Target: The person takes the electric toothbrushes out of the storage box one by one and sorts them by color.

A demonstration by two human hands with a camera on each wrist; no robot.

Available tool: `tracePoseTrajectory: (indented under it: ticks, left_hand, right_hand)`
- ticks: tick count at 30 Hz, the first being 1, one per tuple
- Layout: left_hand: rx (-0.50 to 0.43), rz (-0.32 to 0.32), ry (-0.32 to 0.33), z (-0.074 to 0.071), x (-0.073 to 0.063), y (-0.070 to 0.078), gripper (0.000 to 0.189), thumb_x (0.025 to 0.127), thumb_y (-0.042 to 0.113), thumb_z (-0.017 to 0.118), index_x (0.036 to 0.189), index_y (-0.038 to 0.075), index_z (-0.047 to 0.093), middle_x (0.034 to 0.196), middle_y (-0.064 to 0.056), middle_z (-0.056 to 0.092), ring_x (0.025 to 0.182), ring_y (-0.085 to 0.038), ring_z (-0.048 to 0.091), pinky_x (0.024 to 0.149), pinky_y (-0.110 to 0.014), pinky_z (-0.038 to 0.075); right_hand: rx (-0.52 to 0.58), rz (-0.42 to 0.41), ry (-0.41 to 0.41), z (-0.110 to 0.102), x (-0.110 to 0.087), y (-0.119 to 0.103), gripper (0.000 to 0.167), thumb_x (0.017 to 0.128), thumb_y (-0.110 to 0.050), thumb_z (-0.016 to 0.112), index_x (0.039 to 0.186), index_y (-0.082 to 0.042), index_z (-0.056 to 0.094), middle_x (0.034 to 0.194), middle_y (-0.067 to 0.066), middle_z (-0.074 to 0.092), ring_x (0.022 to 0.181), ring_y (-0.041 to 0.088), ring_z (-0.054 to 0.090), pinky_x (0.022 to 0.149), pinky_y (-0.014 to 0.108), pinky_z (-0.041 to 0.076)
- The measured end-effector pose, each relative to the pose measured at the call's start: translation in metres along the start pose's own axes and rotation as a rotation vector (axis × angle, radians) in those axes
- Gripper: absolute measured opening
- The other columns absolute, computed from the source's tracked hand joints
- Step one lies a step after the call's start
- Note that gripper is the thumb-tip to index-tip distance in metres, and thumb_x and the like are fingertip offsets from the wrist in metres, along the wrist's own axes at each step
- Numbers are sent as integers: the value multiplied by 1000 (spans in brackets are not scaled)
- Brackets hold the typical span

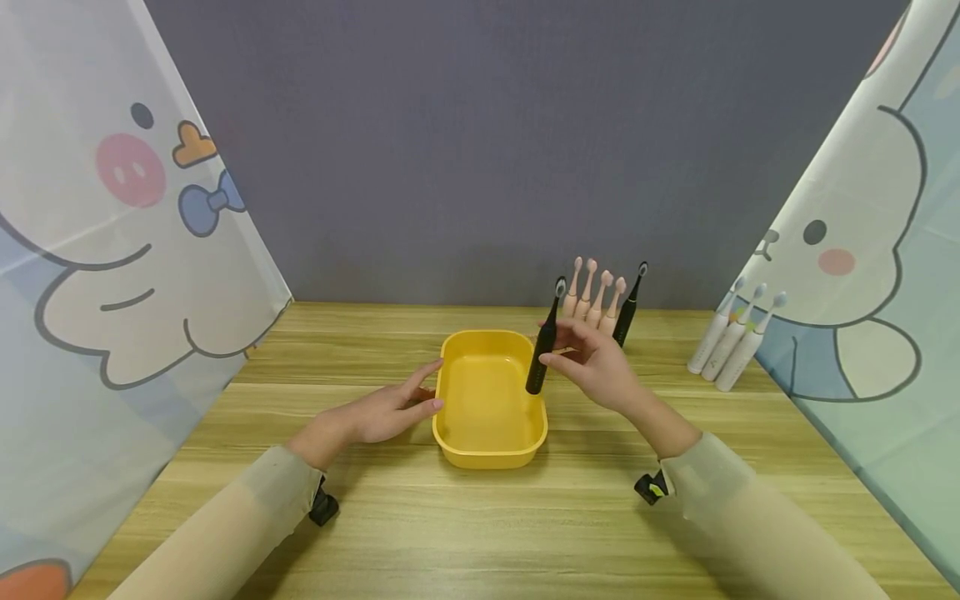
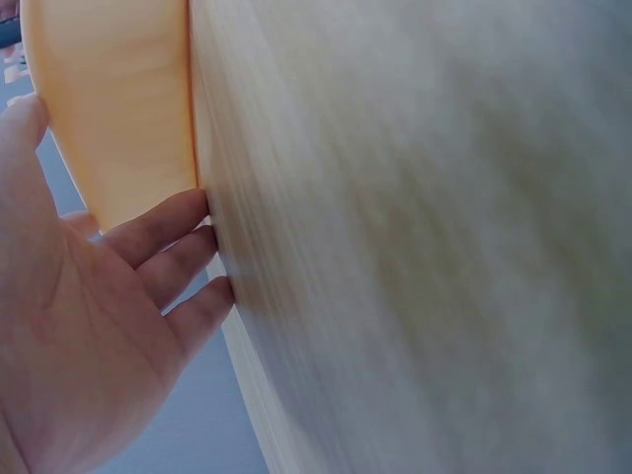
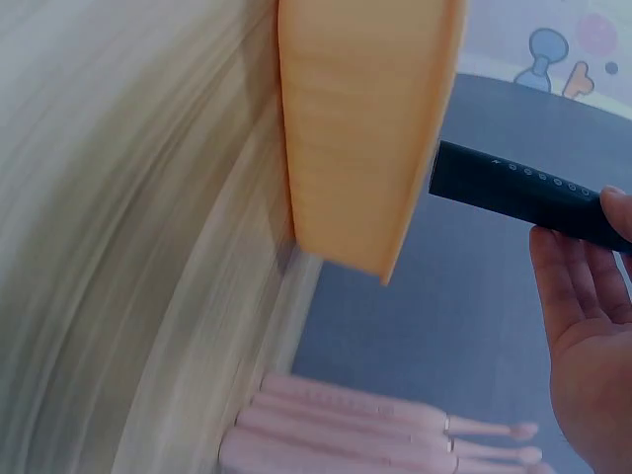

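Note:
A black electric toothbrush (image 1: 543,352) is pinched between the thumb and fingers of my right hand (image 1: 596,367). It stands nearly upright, brush head up, its base over the right rim of a yellow tray (image 1: 491,459). In the right wrist view the toothbrush handle (image 3: 513,186) shows a row of small marks, its lower end close to the tray's edge. My left hand (image 1: 386,412) touches the tray's left side with spread fingers. Seen from the left wrist, the thumb is at the rim and several fingertips (image 2: 197,202) rest low by the tray wall (image 2: 123,109).
Several pink electric toothbrushes (image 1: 594,317) stand behind my right hand, with another black toothbrush (image 1: 626,317) beside them. Three white toothbrushes (image 1: 726,348) stand farther right. A grey panel (image 1: 480,167) closes off the back of the wooden table (image 1: 480,533); printed cloths hang on both sides.

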State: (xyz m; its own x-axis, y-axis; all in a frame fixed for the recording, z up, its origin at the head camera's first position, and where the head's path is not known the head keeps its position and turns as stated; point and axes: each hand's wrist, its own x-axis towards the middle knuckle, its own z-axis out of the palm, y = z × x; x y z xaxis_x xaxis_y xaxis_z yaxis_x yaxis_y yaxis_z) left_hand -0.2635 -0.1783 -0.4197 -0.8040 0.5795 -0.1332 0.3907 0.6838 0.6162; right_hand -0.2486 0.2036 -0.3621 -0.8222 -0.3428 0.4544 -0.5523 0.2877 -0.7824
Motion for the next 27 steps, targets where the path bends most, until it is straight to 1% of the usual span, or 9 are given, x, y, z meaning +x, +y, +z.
tracePoseTrajectory:
  ticks: [3,6,9,14,17,21,23,25,27]
  left_hand:
    - [-1,2,-1,0,0,0,82,112,68,44,178,36,6,163,-13,59,152,-41,54,129,-67,36]
    - [-1,6,-2,0,1,1,81,113,67,44,178,37,5,163,-13,59,152,-41,54,129,-67,35]
    - [0,7,-2,0,1,1,81,113,67,43,178,38,4,163,-14,58,152,-41,54,130,-66,35]
    - [-1,-7,0,0,0,1,81,113,68,43,177,38,4,164,-14,58,153,-41,53,130,-67,34]
    - [-7,-14,1,0,0,1,81,112,68,43,177,39,4,164,-14,58,154,-41,52,130,-67,34]
    - [-12,-16,0,1,0,0,82,112,69,44,177,39,4,164,-13,57,154,-41,51,130,-68,34]
    - [-13,-17,-1,1,0,0,82,112,69,44,178,39,4,164,-13,57,154,-41,51,130,-68,34]
    - [-12,-18,-2,0,0,0,83,112,69,44,178,38,4,164,-13,57,154,-41,51,130,-68,34]
    - [-8,-16,-1,0,0,0,83,112,69,43,178,37,4,164,-14,57,154,-41,51,130,-68,34]
  right_hand:
    - [-21,3,27,-11,-6,3,45,101,4,76,144,3,64,130,27,71,108,1,70,95,18,61]
    - [-26,-2,52,-22,-12,7,43,102,5,74,143,6,62,125,27,71,107,1,70,94,16,61]
    - [-36,1,73,-31,-18,11,41,103,6,72,142,8,60,121,28,71,104,-1,71,90,16,62]
    - [-81,52,93,-45,-28,18,44,104,4,70,146,7,58,121,29,70,100,-4,70,84,15,61]
    - [-95,69,112,-51,-34,23,46,104,3,72,148,9,58,122,30,70,103,-3,70,87,13,60]
    - [-118,60,146,-60,-43,30,47,104,-1,74,147,10,58,121,30,71,106,3,72,90,11,59]
    - [-132,71,157,-65,-48,33,47,105,-4,74,147,9,59,122,30,72,107,4,72,91,11,59]
    - [-147,101,158,-72,-52,36,47,106,-5,73,149,8,58,124,29,72,108,2,71,91,11,58]
    - [-171,144,156,-78,-57,38,46,107,-7,71,149,6,58,126,28,71,107,-4,68,90,9,56]
